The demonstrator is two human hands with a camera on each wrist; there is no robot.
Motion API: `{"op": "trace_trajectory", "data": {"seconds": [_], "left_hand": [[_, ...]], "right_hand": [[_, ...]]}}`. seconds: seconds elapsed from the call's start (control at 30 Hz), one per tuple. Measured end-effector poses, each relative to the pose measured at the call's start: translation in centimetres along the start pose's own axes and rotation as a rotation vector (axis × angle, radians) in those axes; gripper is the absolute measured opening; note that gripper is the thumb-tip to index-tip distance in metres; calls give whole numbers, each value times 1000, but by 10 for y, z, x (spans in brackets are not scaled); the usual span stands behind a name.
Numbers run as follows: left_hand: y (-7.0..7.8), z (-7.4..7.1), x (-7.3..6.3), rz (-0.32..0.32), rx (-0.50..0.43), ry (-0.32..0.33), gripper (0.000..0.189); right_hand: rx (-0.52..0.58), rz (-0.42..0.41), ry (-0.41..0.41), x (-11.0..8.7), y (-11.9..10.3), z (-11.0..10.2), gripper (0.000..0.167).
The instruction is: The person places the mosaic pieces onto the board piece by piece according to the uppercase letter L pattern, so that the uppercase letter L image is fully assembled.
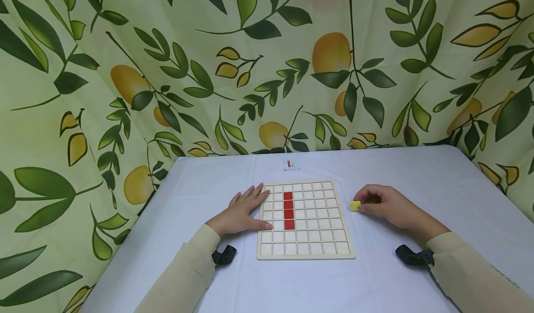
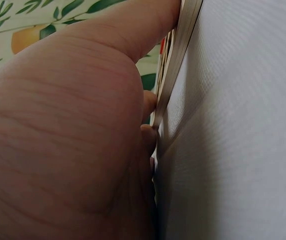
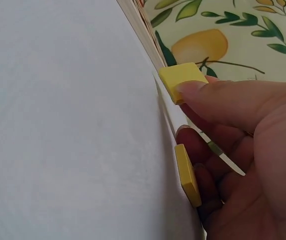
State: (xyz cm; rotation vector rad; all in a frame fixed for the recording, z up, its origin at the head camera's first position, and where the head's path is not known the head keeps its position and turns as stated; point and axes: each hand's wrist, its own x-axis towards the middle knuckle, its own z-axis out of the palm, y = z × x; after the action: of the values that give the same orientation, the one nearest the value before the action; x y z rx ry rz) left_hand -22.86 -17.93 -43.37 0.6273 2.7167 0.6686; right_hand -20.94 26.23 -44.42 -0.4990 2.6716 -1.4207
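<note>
A pale wooden grid board (image 1: 321,220) lies on the white cloth, with a column of several red square tiles (image 1: 289,213) set in its left part. My left hand (image 1: 239,213) rests spread along the board's left edge, fingertips and thumb over the rim; the left wrist view shows the palm (image 2: 63,130) beside the board's side (image 2: 185,42). To the right of the board, my right hand (image 1: 388,206) pinches a yellow square tile (image 1: 354,206) between thumb and fingers. In the right wrist view, a second yellow tile (image 3: 188,175) stands on edge by the lower curled fingers.
Behind the board lies a small card (image 1: 291,164) printed with a grid in red and yellow. White cloth (image 1: 417,169) covers the table. A leaf-and-fruit patterned curtain (image 1: 267,72) hangs behind it. Dark devices (image 1: 224,255) are strapped at both wrists.
</note>
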Motion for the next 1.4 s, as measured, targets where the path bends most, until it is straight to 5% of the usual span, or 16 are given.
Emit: {"op": "trace_trajectory", "data": {"seconds": [0.33, 1.03, 1.4], "left_hand": [[-1, 0, 0, 7, 0, -3, 111], [-3, 0, 0, 19, 7, -7, 111], [-2, -1, 0, 10, 3, -8, 111]], "right_hand": [[59, -5, 65, 0, -11, 6, 15], [241, -100, -99, -2, -47, 38, 16], [200, -119, -77, 1, -61, 71, 9]]}}
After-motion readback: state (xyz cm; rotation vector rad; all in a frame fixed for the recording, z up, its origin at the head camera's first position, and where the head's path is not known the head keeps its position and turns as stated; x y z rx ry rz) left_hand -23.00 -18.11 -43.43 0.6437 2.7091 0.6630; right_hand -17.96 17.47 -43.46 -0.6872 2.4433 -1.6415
